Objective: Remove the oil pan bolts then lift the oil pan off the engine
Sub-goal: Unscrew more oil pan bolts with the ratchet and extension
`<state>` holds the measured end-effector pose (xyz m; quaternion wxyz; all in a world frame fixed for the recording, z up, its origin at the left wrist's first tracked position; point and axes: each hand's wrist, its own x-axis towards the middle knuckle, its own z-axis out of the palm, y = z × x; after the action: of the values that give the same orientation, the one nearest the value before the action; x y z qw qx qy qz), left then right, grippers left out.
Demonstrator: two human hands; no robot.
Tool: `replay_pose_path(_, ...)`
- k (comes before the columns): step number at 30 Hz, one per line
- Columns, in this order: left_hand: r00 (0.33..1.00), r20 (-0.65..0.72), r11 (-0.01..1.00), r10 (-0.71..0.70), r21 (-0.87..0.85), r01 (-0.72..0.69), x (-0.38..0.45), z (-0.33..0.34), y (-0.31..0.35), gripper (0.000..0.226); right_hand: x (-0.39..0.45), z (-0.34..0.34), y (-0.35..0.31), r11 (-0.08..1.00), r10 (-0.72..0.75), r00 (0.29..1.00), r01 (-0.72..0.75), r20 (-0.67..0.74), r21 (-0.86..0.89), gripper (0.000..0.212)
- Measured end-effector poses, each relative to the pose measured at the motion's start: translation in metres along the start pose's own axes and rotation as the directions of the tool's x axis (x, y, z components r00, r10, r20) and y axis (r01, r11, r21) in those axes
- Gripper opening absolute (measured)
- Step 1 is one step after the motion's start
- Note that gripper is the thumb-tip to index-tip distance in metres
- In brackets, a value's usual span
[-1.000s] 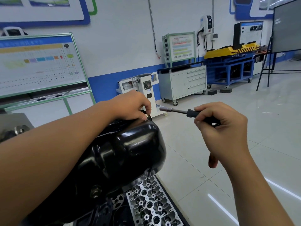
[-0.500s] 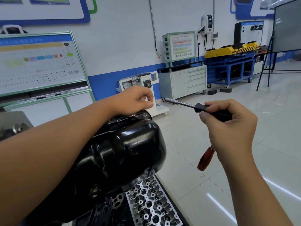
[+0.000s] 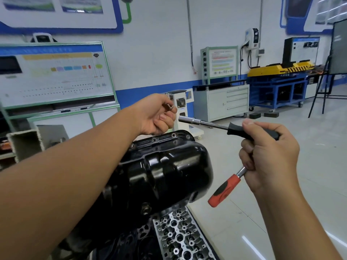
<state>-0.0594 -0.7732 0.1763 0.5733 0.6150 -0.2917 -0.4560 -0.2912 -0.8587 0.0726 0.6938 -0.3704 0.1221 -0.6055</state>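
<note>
Over the engine, the left hand (image 3: pixel 156 114) is lifted clear of the black oil pan (image 3: pixel 169 166), fingers curled and pinching a small silver bolt (image 3: pixel 170 106) at the fingertips. Pan's sitting on the upturned engine, bolt holes showing along its far flange (image 3: pixel 163 138). Right hand (image 3: pixel 268 156) is clenched around two tools at once: a black-handled nut driver (image 3: pixel 216 125) pointing left toward the other hand, and a ratchet with a red grip (image 3: pixel 224 190) hanging down below the fist. Cylinder head (image 3: pixel 180 237) lies underneath, near the floor.
</note>
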Motion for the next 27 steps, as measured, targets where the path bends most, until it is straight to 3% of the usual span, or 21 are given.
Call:
replay_pose_path(2,0.997,-0.035,0.995,-0.07,-0.07,0.068,-0.017,-0.011,0.002,0.005,-0.014,0.008,0.002,1.0,0.004,1.0,-0.004,-0.016,0.007,0.024)
replay_pose_path(4,0.988,-0.106,0.991,-0.11,-0.088,0.101,-0.034,-0.022,0.001,0.014,-0.03,0.019,0.005,1.0,0.008,0.999,-0.008,-0.043,0.011,0.025)
replay_pose_path(8,0.966,-0.245,0.993,-0.089,-0.099,0.066,-0.074,-0.047,-0.007,0.025,-0.067,0.046,0.012,1.0,-0.009,1.0,0.009,0.016,-0.005,0.025)
replay_pose_path(10,0.924,-0.382,1.0,-0.027,0.003,0.03,-0.098,-0.062,-0.011,0.025,-0.087,0.061,0.016,0.997,-0.045,0.994,0.051,0.098,-0.064,0.023)
replay_pose_path(13,0.783,-0.6,0.951,0.165,0.308,0.036,-0.134,-0.091,-0.021,0.024,-0.12,0.087,0.025,0.93,-0.19,0.963,0.239,0.19,-0.28,0.019)
replay_pose_path(15,0.711,-0.666,0.925,0.223,0.374,0.06,-0.155,-0.109,-0.028,0.019,-0.138,0.105,0.032,0.846,-0.299,0.922,0.375,0.244,-0.379,0.019)
replay_pose_path(18,0.679,-0.697,0.899,0.231,0.42,0.125,-0.18,-0.128,-0.043,0.015,-0.157,0.129,0.039,0.779,-0.341,0.881,0.46,0.327,-0.427,0.022)
replay_pose_path(21,0.648,-0.661,0.766,0.379,0.617,0.18,-0.192,-0.143,-0.063,0.009,-0.165,0.146,0.045,0.728,-0.364,0.841,0.525,0.401,-0.44,0.024)
replay_pose_path(24,0.57,-0.566,0.472,0.596,0.821,0.322,-0.198,-0.153,-0.085,0.019,-0.172,0.159,0.055,0.745,-0.312,0.832,0.514,0.459,-0.425,0.031)
replay_pose_path(27,0.484,-0.519,0.42,0.704,0.855,0.305,-0.2,-0.157,-0.106,0.028,-0.179,0.166,0.068,0.758,-0.267,0.835,0.491,0.482,-0.43,0.029)
